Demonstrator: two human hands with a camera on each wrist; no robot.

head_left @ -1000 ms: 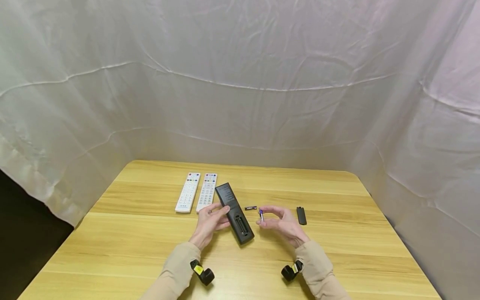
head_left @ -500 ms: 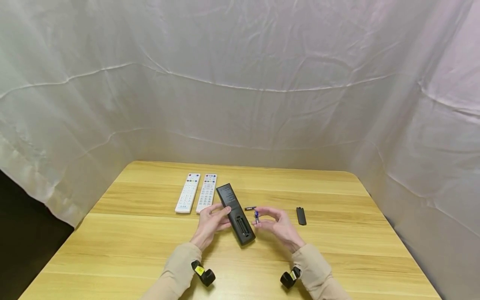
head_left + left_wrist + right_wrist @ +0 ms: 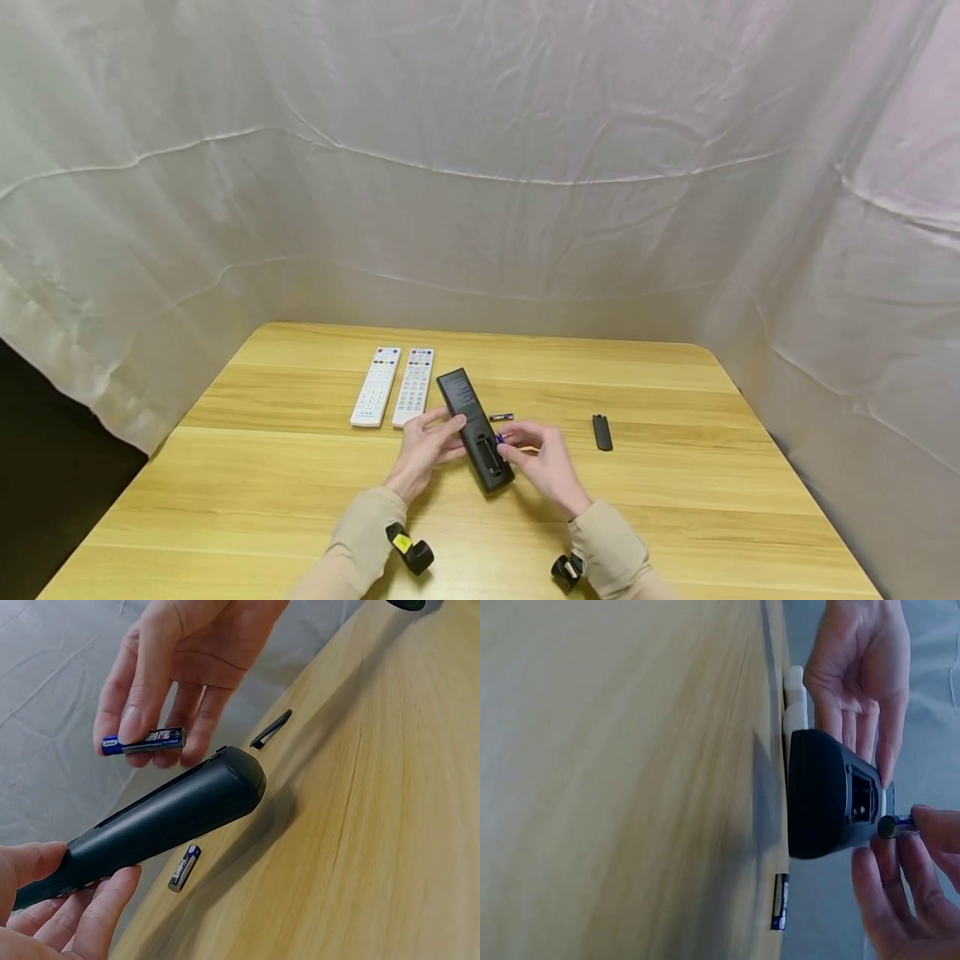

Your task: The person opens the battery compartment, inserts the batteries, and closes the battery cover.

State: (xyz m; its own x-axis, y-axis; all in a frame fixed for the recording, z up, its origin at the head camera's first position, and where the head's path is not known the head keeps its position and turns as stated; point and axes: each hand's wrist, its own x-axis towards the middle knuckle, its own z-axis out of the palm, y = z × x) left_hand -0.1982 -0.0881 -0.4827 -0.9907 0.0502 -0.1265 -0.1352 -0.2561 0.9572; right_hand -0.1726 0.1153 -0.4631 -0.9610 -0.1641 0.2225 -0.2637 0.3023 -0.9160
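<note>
My left hand (image 3: 426, 450) grips a black remote control (image 3: 467, 404) by its middle, back side up and raised off the table. Its battery compartment (image 3: 489, 456) lies uncovered near the close end. Between thumb and fingers my right hand (image 3: 546, 467) pinches a blue battery (image 3: 146, 742). In the right wrist view that battery (image 3: 898, 826) is held just beside the compartment opening, apart from it as far as I can tell. A second battery (image 3: 502, 417) lies on the table beyond the right hand. The black battery cover (image 3: 602, 432) rests on the table to the right.
Two white remote controls (image 3: 376, 387) lie side by side on the wooden table (image 3: 247, 483), left of the black one. Pale curtains (image 3: 480, 167) hang behind the table and along both sides. A small black camera sits on each wrist.
My right hand has moved left with the battery, from beside the black remote up to its compartment. The left hand and the remote have shifted only slightly right.
</note>
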